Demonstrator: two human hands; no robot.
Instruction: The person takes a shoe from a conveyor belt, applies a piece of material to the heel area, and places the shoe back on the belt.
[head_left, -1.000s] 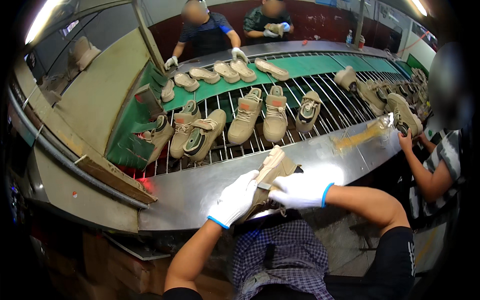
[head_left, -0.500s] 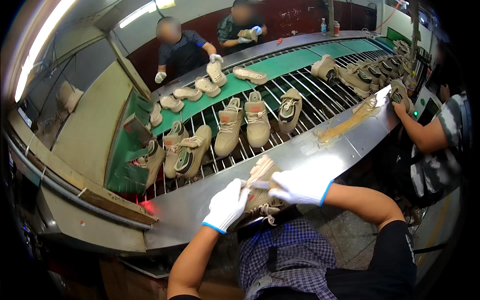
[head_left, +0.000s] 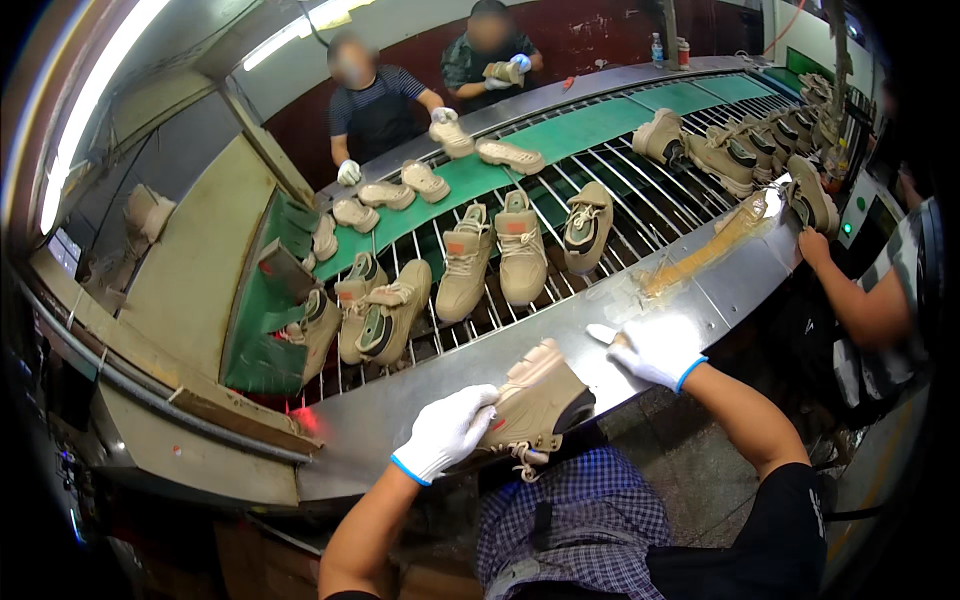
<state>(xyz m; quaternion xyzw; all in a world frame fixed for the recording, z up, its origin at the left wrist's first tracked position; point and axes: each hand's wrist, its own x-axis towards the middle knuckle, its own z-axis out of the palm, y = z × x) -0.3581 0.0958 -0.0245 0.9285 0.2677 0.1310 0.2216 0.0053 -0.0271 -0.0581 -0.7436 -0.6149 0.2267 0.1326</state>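
Observation:
My left hand (head_left: pixel 447 433), in a white glove with a blue cuff, grips a beige lace-up shoe (head_left: pixel 540 408) by one end. The shoe lies tilted on its side over the near edge of the metal ledge. Its pale treaded sole (head_left: pixel 533 367) faces the conveyor, and its laces (head_left: pixel 528 462) hang toward my apron. My fingers hide the gripped end. To the right, apart from the shoe, my right hand (head_left: pixel 655 357), gloved alike, is over the ledge. Its index finger is stretched out, and nothing shows held in it.
Beyond the metal ledge (head_left: pixel 450 362) runs a rod conveyor carrying several beige shoes (head_left: pixel 465 262). Pale soles (head_left: pixel 386 195) line a green belt (head_left: pixel 590 118) behind it. Two people work across the line; another person's hand (head_left: pixel 815 245) is by a shoe at right. A green-lined opening (head_left: pixel 262 335) stands left.
My right hand has come off the shoe and moved right, over the ledge. More of the shoe's side now shows in my left hand. Across the line, a person's hand has shifted with a sole.

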